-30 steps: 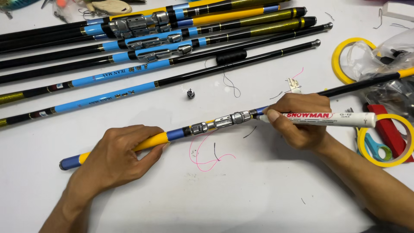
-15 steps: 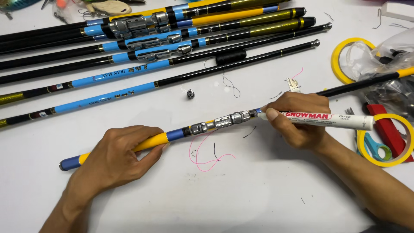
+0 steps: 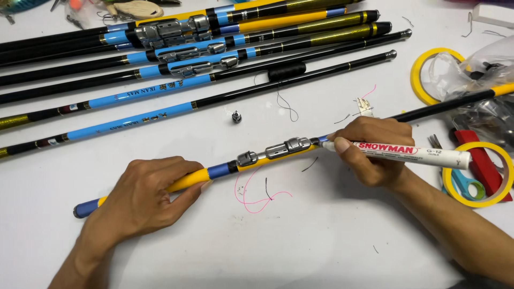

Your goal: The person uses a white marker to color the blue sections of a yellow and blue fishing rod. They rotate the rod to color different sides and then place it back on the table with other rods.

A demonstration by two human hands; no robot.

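A fishing-tackle repair workshop: a white surface (image 3: 332, 241) crowded with telescopic fishing rods (image 3: 214, 59), tape rolls (image 3: 428, 80), scissors (image 3: 466, 184) and thread scraps (image 3: 257, 195).

Two bare hands: left hand (image 3: 142, 195), right hand (image 3: 372, 150), forearms unsleeved, no rings.

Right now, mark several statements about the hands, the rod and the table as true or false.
1. The left hand grips the yellow handle of the fishing rod. True.
2. The right hand holds scissors. False: it holds a white marker.
3. The marker tip touches the rod just past the metal reel seat. True.
4. Pink thread lies on the table. True.
5. The other rods stand upright. False: they lie flat.
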